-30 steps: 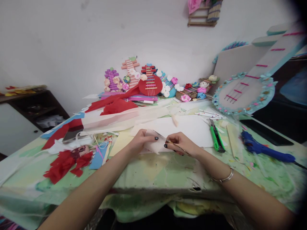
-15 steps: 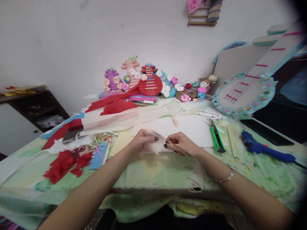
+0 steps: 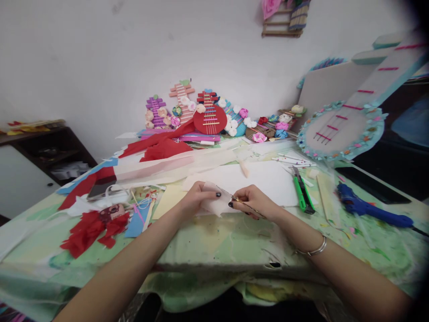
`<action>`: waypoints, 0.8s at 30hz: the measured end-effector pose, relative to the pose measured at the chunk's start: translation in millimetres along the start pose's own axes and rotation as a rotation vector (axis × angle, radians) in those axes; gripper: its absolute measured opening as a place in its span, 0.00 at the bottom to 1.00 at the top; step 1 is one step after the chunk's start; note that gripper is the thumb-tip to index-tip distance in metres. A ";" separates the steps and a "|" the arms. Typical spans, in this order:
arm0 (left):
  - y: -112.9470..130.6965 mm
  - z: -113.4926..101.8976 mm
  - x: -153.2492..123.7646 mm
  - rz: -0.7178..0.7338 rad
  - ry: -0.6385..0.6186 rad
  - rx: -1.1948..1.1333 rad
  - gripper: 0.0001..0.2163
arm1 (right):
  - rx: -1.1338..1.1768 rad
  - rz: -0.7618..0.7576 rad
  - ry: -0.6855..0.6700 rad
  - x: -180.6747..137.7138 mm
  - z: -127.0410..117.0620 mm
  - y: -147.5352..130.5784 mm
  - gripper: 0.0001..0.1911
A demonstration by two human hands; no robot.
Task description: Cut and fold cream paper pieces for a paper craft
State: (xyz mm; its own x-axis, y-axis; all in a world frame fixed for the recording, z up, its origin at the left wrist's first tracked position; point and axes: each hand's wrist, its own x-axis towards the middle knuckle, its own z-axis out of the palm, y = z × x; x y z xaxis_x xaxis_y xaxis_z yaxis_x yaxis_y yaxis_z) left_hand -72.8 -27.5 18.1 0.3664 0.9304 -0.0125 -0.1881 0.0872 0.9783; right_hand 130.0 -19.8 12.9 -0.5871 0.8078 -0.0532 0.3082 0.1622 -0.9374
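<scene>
Between the thumb and fingers of my left hand [image 3: 194, 199] is a thin piece of pale pinkish-white paper [image 3: 212, 205], held just above the table. My right hand [image 3: 251, 201] is closed around a slim dark-and-gold metal tool [image 3: 255, 211]. Its narrow front end lies along the paper's upper right edge. Whether the tool is scissors or tweezers I cannot make out, as my fingers cover its middle. Behind both hands lies a large white sheet [image 3: 268, 181], and a yellow sheet [image 3: 166, 201] shows beside my left wrist.
To the right lie a green utility knife [image 3: 303, 192], a wooden stick [image 3: 323, 197] and a blue glue gun [image 3: 372, 210]. Red paper scraps [image 3: 83, 230] are at left. Small decorated paper instruments, one red [image 3: 210, 118], stand along the wall. A larger blue-edged instrument [image 3: 342, 132] leans at right.
The paper and the tool have shifted very slightly against each other at the paper's right edge. Both hands keep nearly the same place and grip.
</scene>
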 end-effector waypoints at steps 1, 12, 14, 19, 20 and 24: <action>0.0 0.0 0.1 -0.001 0.000 -0.003 0.08 | -0.001 0.002 -0.002 0.1 0.0 0.2 0.13; -3.5 -3.6 2.1 0.001 -0.004 -0.026 0.08 | 0.012 -0.100 0.032 -0.2 0.6 -4.5 0.09; -3.5 -3.5 1.3 -0.010 -0.008 -0.031 0.08 | 0.010 -0.118 0.026 -0.4 0.7 -5.5 0.09; -3.2 -2.3 -0.6 -0.049 -0.027 -0.027 0.09 | 0.005 -0.102 0.029 0.1 2.0 -4.6 0.07; -3.3 -2.0 -0.6 -0.053 -0.029 -0.023 0.09 | 0.004 -0.097 0.025 0.3 2.4 -4.0 0.07; -4.2 -0.9 0.2 -0.065 -0.030 -0.025 0.09 | 0.012 -0.100 0.019 1.3 4.0 -1.2 0.06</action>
State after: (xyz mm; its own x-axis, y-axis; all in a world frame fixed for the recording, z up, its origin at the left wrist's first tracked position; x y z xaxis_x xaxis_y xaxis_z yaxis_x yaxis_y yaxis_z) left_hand -72.8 -27.3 13.8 0.4052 0.9116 -0.0691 -0.1858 0.1562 0.9701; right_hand 125.9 -21.2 12.6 -0.6001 0.7985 0.0469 0.2396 0.2354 -0.9419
